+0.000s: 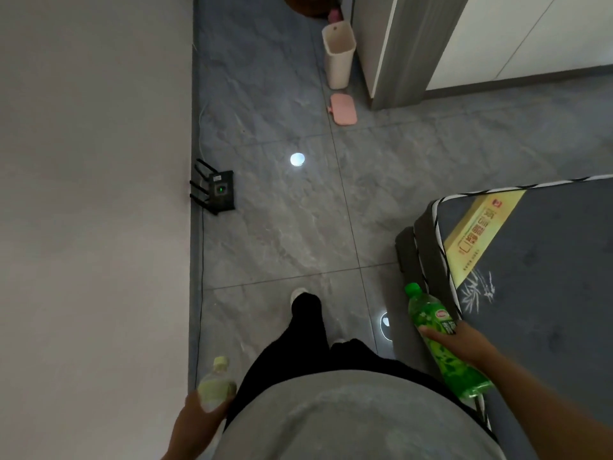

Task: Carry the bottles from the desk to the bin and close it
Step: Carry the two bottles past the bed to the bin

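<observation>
Nearest the camera, the left hand (pixel 199 414) is closed around the lower body of a pale bottle (pixel 215 383) with a light yellow-green cap, held low beside the wall (pixel 93 194), cap pointing away from the person. The right hand (pixel 464 341) grips a green bottle (pixel 438 340) around its middle, over the label; this bottle is tilted, its green cap toward the floor ahead and its base back toward the forearm. Both bottles are carried clear of any surface. Between the 2 hands show a grey shirt (pixel 348 419) and black trousers (pixel 308 330), with 1 light shoe (pixel 297 292) forward on the grey tiled floor (pixel 282 234). At the right, just beside the green bottle, stands the corner of a bed (pixel 547 293) with a dark grey cover and a yellow printed strip. Further on, a black router (pixel 220 190) with upright antennas and a green light sits on the floor against the wall. Well beyond it, an open cream bin (pixel 339 56) stands upright next to a grey door frame (pixel 404 51). Its pink lid (pixel 344 109) lies flat on the floor just in front of the bin, apart from it. A small pink object behind the bin is too unclear to identify.
</observation>
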Tool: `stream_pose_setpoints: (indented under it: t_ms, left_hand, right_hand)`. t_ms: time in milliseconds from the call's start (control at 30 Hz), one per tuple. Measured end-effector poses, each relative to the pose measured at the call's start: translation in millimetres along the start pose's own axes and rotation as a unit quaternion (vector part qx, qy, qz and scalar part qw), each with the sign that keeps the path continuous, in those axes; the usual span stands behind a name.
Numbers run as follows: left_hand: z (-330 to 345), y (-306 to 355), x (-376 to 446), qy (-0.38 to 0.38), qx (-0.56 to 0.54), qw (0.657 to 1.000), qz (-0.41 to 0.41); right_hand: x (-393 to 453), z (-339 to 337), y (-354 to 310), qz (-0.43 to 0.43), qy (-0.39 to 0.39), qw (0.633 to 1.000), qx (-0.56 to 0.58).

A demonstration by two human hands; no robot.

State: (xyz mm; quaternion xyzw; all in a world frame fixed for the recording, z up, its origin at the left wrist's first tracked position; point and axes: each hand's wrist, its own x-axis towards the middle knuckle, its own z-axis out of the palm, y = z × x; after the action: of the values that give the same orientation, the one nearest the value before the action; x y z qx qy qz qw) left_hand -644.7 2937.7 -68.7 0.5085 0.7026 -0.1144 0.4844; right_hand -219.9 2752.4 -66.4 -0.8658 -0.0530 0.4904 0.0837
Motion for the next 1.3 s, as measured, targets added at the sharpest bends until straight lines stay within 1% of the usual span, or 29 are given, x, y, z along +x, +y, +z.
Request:
stream_pose_setpoints:
  t_ms: [100, 167, 233, 333, 433, 500, 667, 833, 967, 1133, 1300]
  left_hand:
    - [-14.2, 41.9, 31.7, -0.010, 0.004, 1.000, 0.019]
    - [-28.5, 72.9, 53.7, 0.007, 0.029, 0.999, 0.029]
    - [-44.6, 108.4, 73.9, 0.024, 0.029, 0.999, 0.035]
    - [-67.5, 162.7, 104.5, 0.025, 0.034, 0.997, 0.063]
    - [-84.5, 214.3, 130.4, 0.018, 0.016, 0.995, 0.094]
    - [-91.5, 245.2, 147.2, 0.019, 0.022, 0.993, 0.116]
    - [-93.5, 315.1, 181.5, 0.035, 0.013, 0.992, 0.124]
    - [-97.0, 359.9, 203.4, 0.051, 0.002, 0.996, 0.075]
    - [-108.3, 388.4, 223.4, 0.037, 0.003, 0.998, 0.057]
    - [-125.8, 424.7, 252.9, 0.046, -0.015, 0.999, 0.021]
    - [-159.7, 496.2, 305.5, 0.050, -0.022, 0.998, 0.020]
  right_hand:
    - [18.9, -8.0, -38.3, 0.012, 0.001, 1.000, -0.008]
    - [27.8, -12.4, -60.8, 0.019, 0.003, 1.000, -0.020]
    - [32.9, -15.9, -79.6, 0.033, 0.003, 0.999, -0.029]
    - [41.5, -24.0, -103.2, 0.054, -0.005, 0.998, -0.008]
    - [51.4, -37.4, -124.9, 0.059, -0.011, 0.998, 0.013]
    - [60.3, -46.9, -141.9, 0.072, -0.004, 0.997, 0.016]
    - [102.4, -84.8, -202.1, 0.078, 0.004, 0.997, 0.018]
    - [151.5, -140.5, -290.7, 0.019, 0.004, 1.000, 0.021]
    - [184.9, -180.9, -365.3, -0.025, 0.011, 1.000, -0.001]
    - [222.8, -203.0, -436.5, -0.020, -0.002, 1.000, -0.017]
    - [252.6, -208.9, -489.2, 0.014, 0.000, 0.999, -0.039]
